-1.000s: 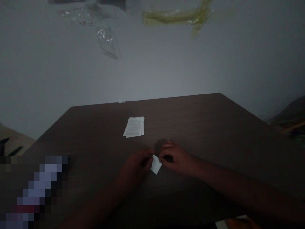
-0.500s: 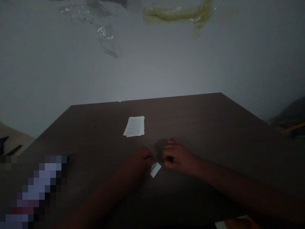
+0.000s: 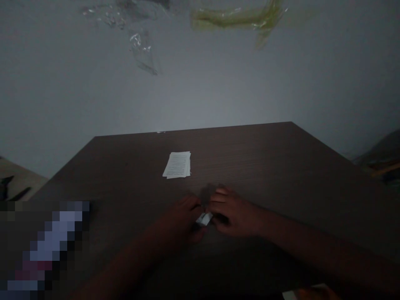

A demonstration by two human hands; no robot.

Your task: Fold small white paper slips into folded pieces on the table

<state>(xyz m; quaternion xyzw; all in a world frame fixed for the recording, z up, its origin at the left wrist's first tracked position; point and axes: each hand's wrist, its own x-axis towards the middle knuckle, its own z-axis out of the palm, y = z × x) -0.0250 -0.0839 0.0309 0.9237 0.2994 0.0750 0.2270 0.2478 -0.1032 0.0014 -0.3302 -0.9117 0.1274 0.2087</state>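
Observation:
A small piece of white paper [image 3: 205,219], partly dark with print on its left side, is between my two hands just above or on the brown table. My left hand [image 3: 189,218] is closed on its left edge, thumb below and fingers above. At the other edge, the curled fingers of my right hand [image 3: 233,212] close on the paper; their tips are dim and partly hidden. Beyond the hands lies a stack of printed white paper sheets [image 3: 177,165], touched by neither hand.
The brown wooden table [image 3: 250,154] meets a pale wall [image 3: 218,87] bearing yellow tape [image 3: 231,20] and clear tape. A blurred-out object [image 3: 53,237] lies at left. Something white and orange [image 3: 309,292] shows at the bottom edge. A white scrap [image 3: 161,132] sits at the table's back edge.
My right hand has moved left to the paper, and its fingers now meet it. My left thumb has come into sight below the paper, which looks bent or folded smaller.

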